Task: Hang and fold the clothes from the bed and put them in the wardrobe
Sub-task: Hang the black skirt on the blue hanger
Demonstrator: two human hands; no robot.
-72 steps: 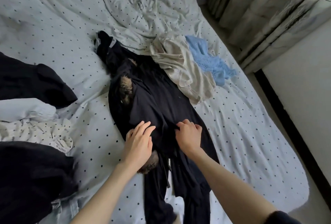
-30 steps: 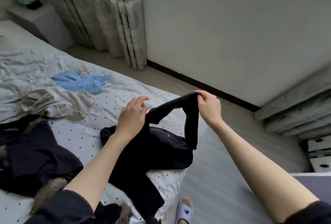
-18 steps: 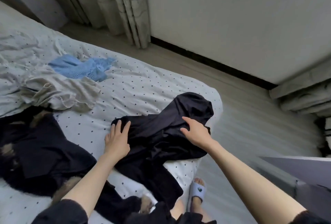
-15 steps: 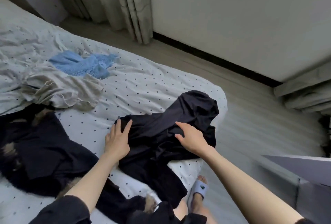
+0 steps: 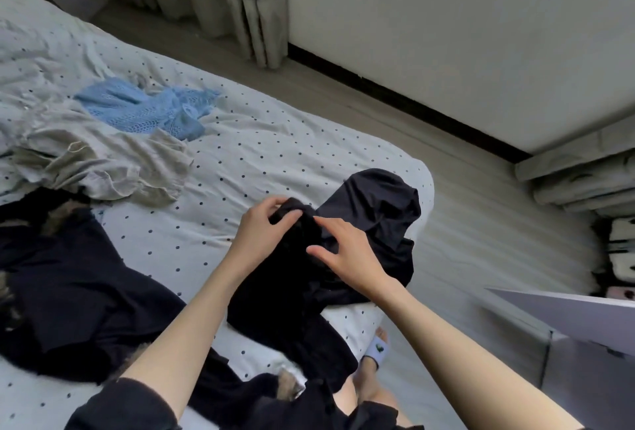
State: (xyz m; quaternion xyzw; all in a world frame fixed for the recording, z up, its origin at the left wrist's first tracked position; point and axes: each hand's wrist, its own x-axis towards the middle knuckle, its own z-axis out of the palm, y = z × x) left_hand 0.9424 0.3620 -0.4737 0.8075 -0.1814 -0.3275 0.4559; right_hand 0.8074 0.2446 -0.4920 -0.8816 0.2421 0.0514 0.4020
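A crumpled black garment [image 5: 371,216] lies on the near corner of the bed [image 5: 275,154]. My left hand [image 5: 261,233] pinches a bunched fold of it between thumb and fingers, lifted slightly. My right hand [image 5: 347,254] rests on the same cloth just to the right, fingers spread and fairly straight. A black coat with fur trim [image 5: 68,292] lies spread at the left. A beige garment [image 5: 103,161] and a light blue knit [image 5: 144,110] lie farther back on the dotted sheet.
The bed's corner ends just right of the black garment, with grey floor [image 5: 481,240] beyond. Curtains [image 5: 254,0] hang at the back wall. A pale panel edge [image 5: 567,319] juts in at lower right. My slippered foot [image 5: 376,354] stands beside the bed.
Both hands lay flat on the black garment half a second ago. Now my left hand has gathered and lifted a fold, and my right hand has moved closer to it.
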